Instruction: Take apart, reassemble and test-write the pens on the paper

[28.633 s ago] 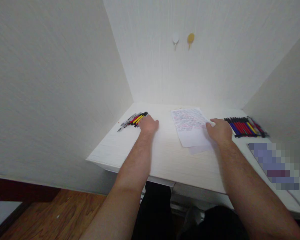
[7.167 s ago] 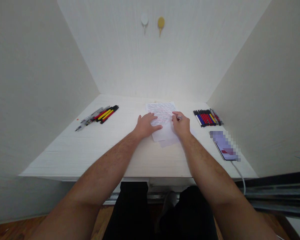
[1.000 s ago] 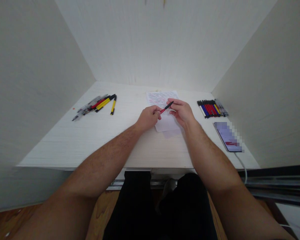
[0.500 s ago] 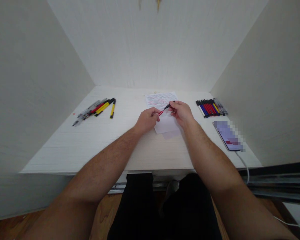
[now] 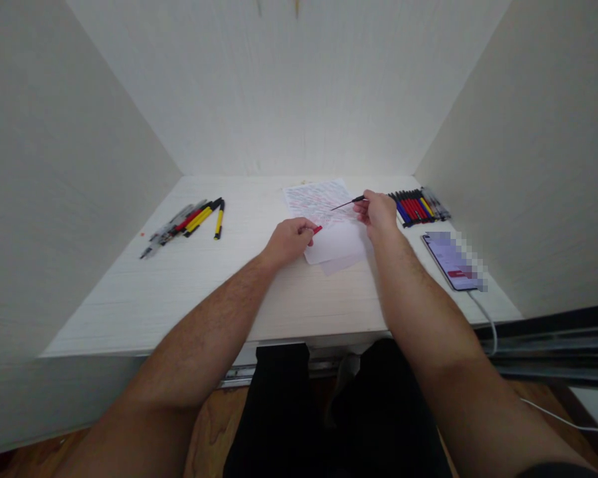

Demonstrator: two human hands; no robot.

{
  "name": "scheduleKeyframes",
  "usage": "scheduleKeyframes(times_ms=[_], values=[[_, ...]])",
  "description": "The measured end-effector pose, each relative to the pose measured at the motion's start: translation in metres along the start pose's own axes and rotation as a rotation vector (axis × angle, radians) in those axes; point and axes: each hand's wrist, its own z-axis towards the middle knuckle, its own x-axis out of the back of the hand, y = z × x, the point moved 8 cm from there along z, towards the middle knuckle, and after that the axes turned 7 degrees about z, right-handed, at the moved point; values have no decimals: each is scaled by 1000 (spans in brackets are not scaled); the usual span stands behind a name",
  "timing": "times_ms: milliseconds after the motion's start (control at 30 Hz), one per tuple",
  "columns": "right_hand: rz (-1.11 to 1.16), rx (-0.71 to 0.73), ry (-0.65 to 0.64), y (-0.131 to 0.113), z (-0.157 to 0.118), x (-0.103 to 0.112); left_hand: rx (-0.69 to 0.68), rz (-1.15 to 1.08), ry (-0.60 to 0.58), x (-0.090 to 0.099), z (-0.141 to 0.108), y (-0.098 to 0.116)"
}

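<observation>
My left hand (image 5: pixel 290 241) is closed on a red pen barrel (image 5: pixel 317 230) over the left side of the papers. To its right, my right hand (image 5: pixel 379 211) pinches a black pen part (image 5: pixel 359 198) with a long thin refill (image 5: pixel 341 206) sticking out toward the left. The two pieces are apart. Beneath the hands lie a sheet covered in coloured pen strokes (image 5: pixel 309 199) and a blank white sheet (image 5: pixel 329 245).
Loose pens (image 5: pixel 194 219) lie at the left, yellow, red and clear. A row of pens (image 5: pixel 416 207) is at the right, with a phone (image 5: pixel 451 262) and white cable (image 5: pixel 486 315) nearer me. Walls (image 5: pixel 299 99) enclose the white desk (image 5: pixel 189 292).
My right hand has moved right, away from my left, with the black part. The refill now shows at full length outside the red barrel. The view has shifted slightly.
</observation>
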Motion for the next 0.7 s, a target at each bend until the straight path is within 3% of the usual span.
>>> scheduleKeyframes(times_ms=[100,200,333,467,567,700], values=[[-149,11,-25,2,6,1,28,5,45,4,2,-6],[-269,-4,-162,10,2,-13,44,-51,87,7,4,-7],[-191,-30,-343,16,-20,-35,35,-136,105,6,2,2],[-124,-68,-444,17,-37,-47,15,-3,81,2,-1,11],[-139,-56,-418,16,-33,-45,13,56,37,-3,-2,9],[-399,88,-207,8,-12,-23,31,94,15,-5,-2,6]])
